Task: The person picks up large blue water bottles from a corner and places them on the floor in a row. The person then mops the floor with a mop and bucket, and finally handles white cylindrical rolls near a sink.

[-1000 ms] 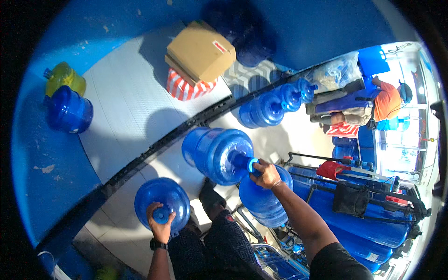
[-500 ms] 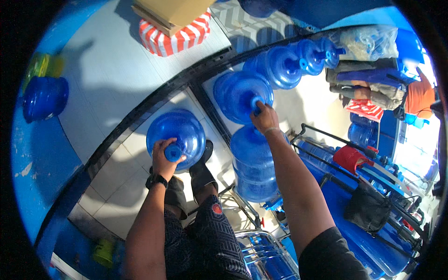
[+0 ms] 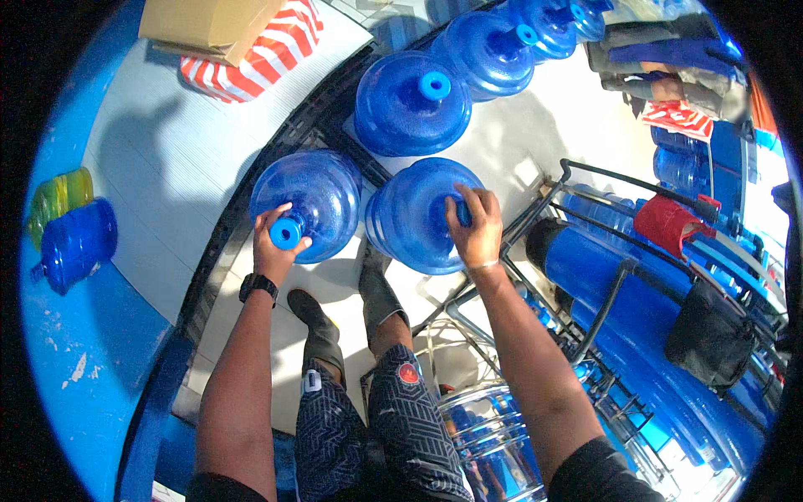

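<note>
My left hand (image 3: pixel 279 243) is closed round the neck of a blue water jug (image 3: pixel 322 192), which stands on the tiles in front of my boots; its light-blue cap shows between thumb and fingers. To the right, my right hand (image 3: pixel 477 224) curls over the neck of a second blue water jug (image 3: pixel 410 213); the hand hides much of that neck. The two jugs stand side by side with a narrow gap. Just beyond the second is a third blue jug (image 3: pixel 401 117) with a capped neck, untouched.
More capped blue jugs (image 3: pixel 481 63) run in a row toward the far right. A metal-framed cart (image 3: pixel 577 171) with blue cylinders (image 3: pixel 619 293) stands at right. A dark raised edge (image 3: pixel 226 209) curves along the left. Cardboard (image 3: pixel 205 29) rests on a red-and-white striped bundle (image 3: pixel 259 54).
My right hand has left the neck of the third jug and taken the nearer one, which now stands more upright and closer to the left jug. My left hand keeps its hold.
</note>
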`<state>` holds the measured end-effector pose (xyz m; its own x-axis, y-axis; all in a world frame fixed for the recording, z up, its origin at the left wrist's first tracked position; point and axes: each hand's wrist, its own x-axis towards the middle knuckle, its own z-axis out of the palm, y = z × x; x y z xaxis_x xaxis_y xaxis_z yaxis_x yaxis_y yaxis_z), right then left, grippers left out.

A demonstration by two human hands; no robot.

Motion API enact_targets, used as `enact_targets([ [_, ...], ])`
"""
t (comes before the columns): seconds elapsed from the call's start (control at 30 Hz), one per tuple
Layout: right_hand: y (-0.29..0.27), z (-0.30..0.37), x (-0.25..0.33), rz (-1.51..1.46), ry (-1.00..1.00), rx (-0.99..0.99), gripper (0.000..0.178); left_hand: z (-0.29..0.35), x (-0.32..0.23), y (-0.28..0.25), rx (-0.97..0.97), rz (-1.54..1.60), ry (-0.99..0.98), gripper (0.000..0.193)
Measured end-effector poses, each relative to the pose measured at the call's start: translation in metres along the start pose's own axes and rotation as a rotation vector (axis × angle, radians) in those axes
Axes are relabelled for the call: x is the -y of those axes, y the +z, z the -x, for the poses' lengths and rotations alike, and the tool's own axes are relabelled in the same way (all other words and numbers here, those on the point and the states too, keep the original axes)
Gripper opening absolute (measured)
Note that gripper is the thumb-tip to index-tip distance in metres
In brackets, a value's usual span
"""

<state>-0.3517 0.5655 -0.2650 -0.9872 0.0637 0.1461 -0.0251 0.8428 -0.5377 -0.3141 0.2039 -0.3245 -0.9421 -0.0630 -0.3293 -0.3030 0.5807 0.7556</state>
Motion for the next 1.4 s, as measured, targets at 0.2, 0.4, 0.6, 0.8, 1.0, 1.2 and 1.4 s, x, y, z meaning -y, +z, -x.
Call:
enact_targets([
  [0.2, -0.031, 0.074, 0.052, 0.014, -0.011, -0.025, 0.034, 0.014, 0.009, 0.002, 0.062, -0.022, -0.102, 0.110],
  [0.4, -0.049, 0.133, 0.104, -0.078, -0.064, 0.054, 0.029, 0.091, -0.009, 0.014, -0.069, 0.150, -0.119, 0.106],
  [0.6, -0.042, 0.192, 0.163, -0.177, -0.225, 0.234, 0.026, 0.199, -0.031, -0.021, 0.294, 0.394, -0.365, 0.105],
  [0.8, 0.017, 0.230, 0.203, -0.323, -0.285, 0.449, 0.033, 0.240, -0.011, -0.054, 0.358, 0.196, 0.045, 0.113],
  [1.0, 0.090, 0.248, 0.251, -0.322, -0.384, 0.611, 0.038, 0.234, 0.038, -0.066, 0.121, -0.204, 0.231, 0.063],
  [1.2, 0.121, 0.220, 0.282, -0.397, -0.268, 0.764, 0.051, 0.224, 0.081, -0.080, -0.003, -0.088, 0.136, 0.049],
  [1.4, 0.125, 0.209, 0.289, -0.566, -0.146, 0.825, 0.054, 0.208, 0.111, -0.074, -0.127, 0.010, 0.249, 0.046],
])
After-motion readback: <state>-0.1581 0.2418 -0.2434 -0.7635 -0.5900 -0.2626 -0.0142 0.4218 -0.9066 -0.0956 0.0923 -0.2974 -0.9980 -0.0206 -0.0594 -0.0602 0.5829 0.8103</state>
